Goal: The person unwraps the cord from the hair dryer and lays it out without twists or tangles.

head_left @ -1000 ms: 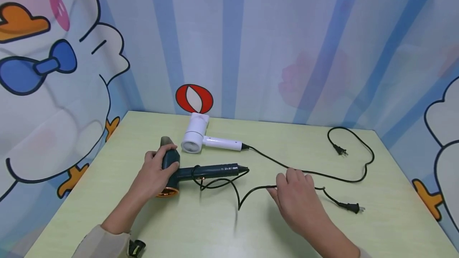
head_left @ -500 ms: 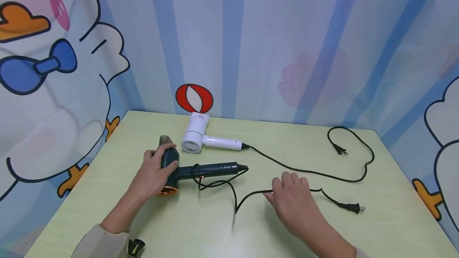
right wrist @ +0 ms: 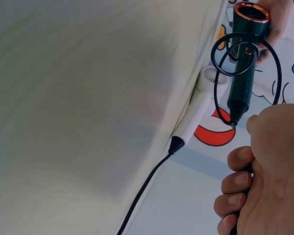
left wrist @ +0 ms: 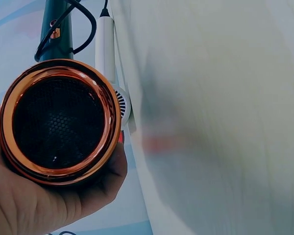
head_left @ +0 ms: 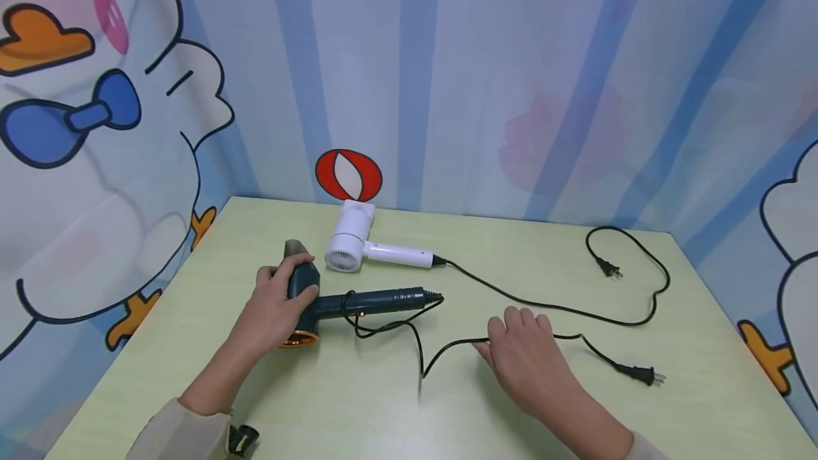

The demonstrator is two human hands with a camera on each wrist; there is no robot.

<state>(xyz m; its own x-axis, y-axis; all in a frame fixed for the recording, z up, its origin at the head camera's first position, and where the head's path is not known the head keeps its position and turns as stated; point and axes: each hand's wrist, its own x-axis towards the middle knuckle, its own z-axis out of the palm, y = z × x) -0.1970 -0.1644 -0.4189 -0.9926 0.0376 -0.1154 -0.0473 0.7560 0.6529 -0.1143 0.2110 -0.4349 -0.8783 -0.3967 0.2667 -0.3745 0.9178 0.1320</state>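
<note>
My left hand grips the barrel of a dark green hair dryer with a copper rim at its rear end. Its handle points right, and its black cord loops once around the handle. Fingers curled, my right hand holds that cord partway along, and the plug sticks out to the right beyond the hand. In the right wrist view the curled fingers wrap the cord, most of which is hidden inside the fist.
Behind the green dryer lies a white hair dryer, its black cord running right to a second plug. A cartoon-printed cloth stands along the back and sides of the pale table.
My right hand has shifted slightly left and nearer with the cord, then barely moved. The plug end has swung out a little to the right. The left hand keeps its grip on the dryer.
</note>
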